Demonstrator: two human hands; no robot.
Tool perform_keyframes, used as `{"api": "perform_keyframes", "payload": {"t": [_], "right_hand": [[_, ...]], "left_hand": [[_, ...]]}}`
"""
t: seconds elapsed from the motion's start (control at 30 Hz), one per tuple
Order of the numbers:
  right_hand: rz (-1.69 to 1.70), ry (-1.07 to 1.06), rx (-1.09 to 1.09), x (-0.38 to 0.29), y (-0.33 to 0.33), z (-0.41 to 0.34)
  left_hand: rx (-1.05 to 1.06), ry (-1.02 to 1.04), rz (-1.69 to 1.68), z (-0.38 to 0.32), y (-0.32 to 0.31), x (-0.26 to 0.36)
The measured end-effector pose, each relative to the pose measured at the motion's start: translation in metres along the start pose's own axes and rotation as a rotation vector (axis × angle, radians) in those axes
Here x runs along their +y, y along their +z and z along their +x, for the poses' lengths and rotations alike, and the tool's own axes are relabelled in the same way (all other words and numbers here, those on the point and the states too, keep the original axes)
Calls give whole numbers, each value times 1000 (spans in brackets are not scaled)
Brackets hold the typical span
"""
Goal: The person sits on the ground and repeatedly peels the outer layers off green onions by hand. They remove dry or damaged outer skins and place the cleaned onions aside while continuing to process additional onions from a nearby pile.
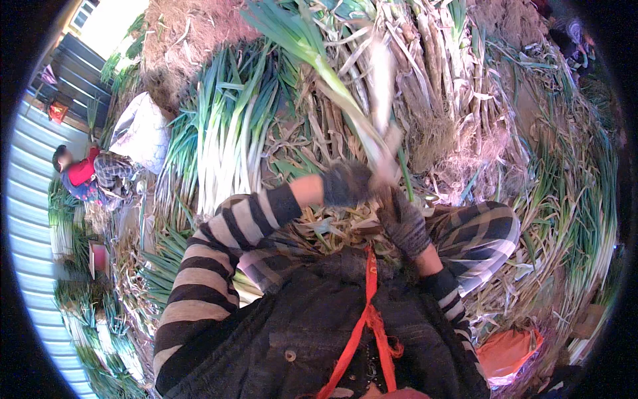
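In front of my lap, a long green onion [335, 82] slants up and to the left, green leaves at its far end. Its near end meets my right hand [403, 222], which wears a grey knit glove and closes around it. My left hand [347, 183], in a dark glove, is beside that same end; blur hides its fingers and whatever they grip. A pale blurred strip [382, 90], perhaps a stalk or leaf, rises from the hands. Dry peeled leaves [339, 224] lie between my crossed legs.
Cleaned green onions [232, 129] lie beyond my left arm. Unpeeled onions with dry husks and roots [438, 60] are piled ahead. More stalks [573, 199] cover the right side. Another person [82, 172] sits at far left near a white sack [142, 132]. An orange bag [508, 351] rests at lower right.
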State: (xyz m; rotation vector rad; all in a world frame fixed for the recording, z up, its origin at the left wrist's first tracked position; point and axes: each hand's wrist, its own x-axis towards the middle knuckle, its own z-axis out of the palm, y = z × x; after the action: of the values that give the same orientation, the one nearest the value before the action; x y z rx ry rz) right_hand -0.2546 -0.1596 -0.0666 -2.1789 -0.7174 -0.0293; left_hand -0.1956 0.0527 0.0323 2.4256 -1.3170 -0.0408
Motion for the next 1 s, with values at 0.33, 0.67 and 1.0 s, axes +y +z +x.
{"api": "perform_keyframes", "payload": {"t": [0.33,0.67,1.0], "right_hand": [[358,57,108,8,-5,-2],[85,41,-102,-51,-35,12],[897,196,-225,-46,-65,57]], "left_hand": [[-13,-89,-336,-35,-35,-17],[923,-896,-1364,-34,-47,-111],[1018,-686,-1081,-31,-60,-90]]}}
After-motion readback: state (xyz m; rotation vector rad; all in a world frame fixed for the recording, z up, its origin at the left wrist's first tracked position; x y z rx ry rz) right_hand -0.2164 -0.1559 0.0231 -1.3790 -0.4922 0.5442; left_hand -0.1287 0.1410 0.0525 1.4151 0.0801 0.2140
